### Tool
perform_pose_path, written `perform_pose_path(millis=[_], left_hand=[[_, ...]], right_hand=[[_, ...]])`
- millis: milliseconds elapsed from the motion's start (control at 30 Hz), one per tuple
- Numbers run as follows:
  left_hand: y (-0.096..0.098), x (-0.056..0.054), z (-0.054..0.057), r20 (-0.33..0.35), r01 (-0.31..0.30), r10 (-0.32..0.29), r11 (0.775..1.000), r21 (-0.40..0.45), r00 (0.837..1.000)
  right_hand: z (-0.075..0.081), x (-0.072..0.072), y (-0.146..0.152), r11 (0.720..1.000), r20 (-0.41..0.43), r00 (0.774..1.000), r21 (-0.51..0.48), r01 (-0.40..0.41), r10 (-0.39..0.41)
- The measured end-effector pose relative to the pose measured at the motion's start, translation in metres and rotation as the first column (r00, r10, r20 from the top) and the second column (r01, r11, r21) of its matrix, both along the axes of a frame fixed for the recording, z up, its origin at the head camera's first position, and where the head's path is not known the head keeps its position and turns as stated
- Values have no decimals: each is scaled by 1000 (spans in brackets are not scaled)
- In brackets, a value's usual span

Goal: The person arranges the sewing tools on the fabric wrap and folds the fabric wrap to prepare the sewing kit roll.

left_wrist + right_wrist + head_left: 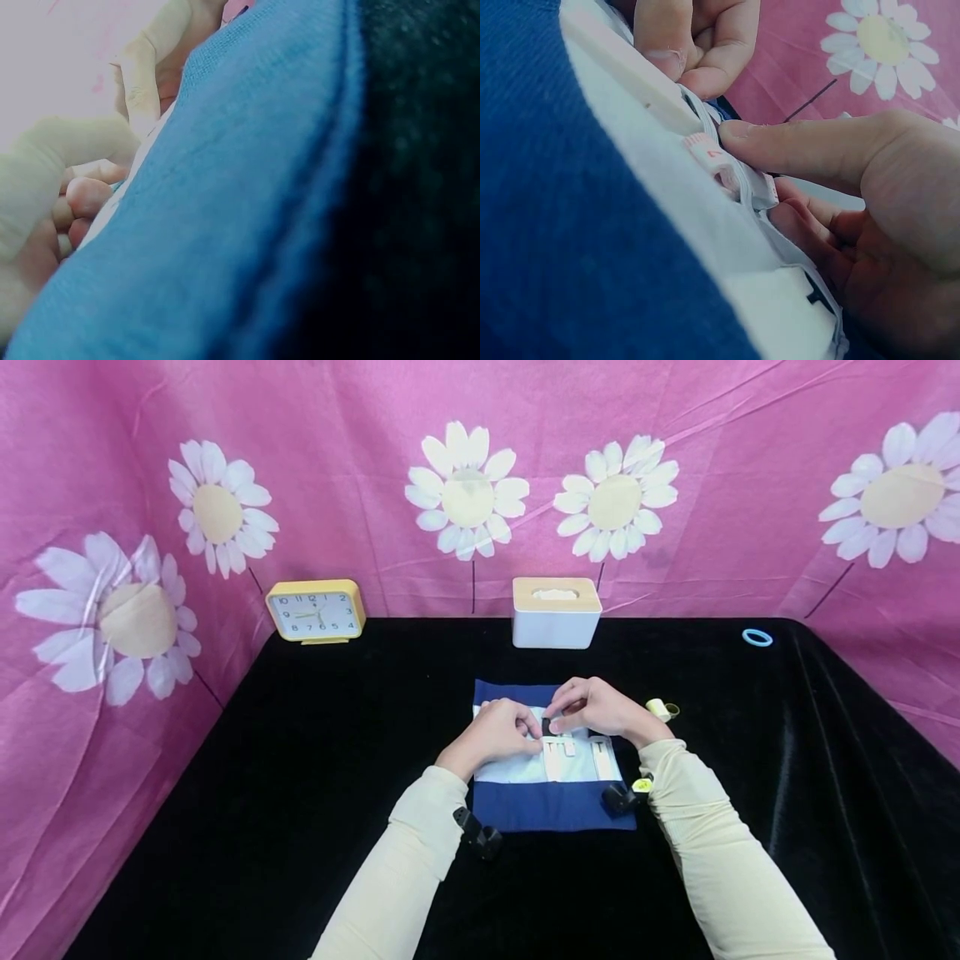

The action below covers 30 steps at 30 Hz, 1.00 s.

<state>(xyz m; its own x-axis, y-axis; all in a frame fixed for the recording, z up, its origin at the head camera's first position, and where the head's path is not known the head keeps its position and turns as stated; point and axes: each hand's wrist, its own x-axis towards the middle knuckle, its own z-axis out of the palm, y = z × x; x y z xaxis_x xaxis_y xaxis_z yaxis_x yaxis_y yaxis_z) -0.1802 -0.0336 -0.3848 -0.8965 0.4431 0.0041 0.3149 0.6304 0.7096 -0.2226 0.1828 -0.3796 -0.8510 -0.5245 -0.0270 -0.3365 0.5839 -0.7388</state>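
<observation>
A navy and white fabric roll-up organizer (555, 806) lies spread on the black cloth. My left hand (501, 728) is over its white middle, thumb and finger pinching at a white elastic band (695, 105). From the right, my right hand (596, 708) reaches in and pinches a small black item (546, 727) at the band; its kind is hidden by the fingers. In the right wrist view my right thumb (742, 135) lies close to a rolled measuring tape (714, 166) under the elastic. A long white strip (634, 71) and a white piece with a black mark (784, 315) sit alongside.
Right of the organizer is a pale yellow spool-like roll (657, 708). Along the back stand a yellow clock (315, 612) and a white tissue box (557, 622) with a wooden lid. A light blue ring (757, 637) lies far right, before a pink flowered curtain (525, 402).
</observation>
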Motion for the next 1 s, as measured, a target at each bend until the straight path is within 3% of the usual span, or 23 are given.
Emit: perform_pose_path(millis=[267,500,800,900,1000], left_hand=[[-4,0,-1,23,12,-12,999,33,1000],[-7,-2,-1,36,50,-51,998,40,998],[-14,-1,8,21,54,-55,996,75,998],[-20,-1,12,-29,72,-71,996,47,997],[-29,-2,13,-55,72,-72,997,12,996]], right_hand=[[-5,-2,1,1000,29,999,0,29,-29],[-4,-1,1,983,80,983,-72,169,-163],[10,1,21,896,5,947,-323,305,-321],[14,6,43,868,-43,921,-352,349,-388],[13,13,68,826,-64,879,-379,417,-472]])
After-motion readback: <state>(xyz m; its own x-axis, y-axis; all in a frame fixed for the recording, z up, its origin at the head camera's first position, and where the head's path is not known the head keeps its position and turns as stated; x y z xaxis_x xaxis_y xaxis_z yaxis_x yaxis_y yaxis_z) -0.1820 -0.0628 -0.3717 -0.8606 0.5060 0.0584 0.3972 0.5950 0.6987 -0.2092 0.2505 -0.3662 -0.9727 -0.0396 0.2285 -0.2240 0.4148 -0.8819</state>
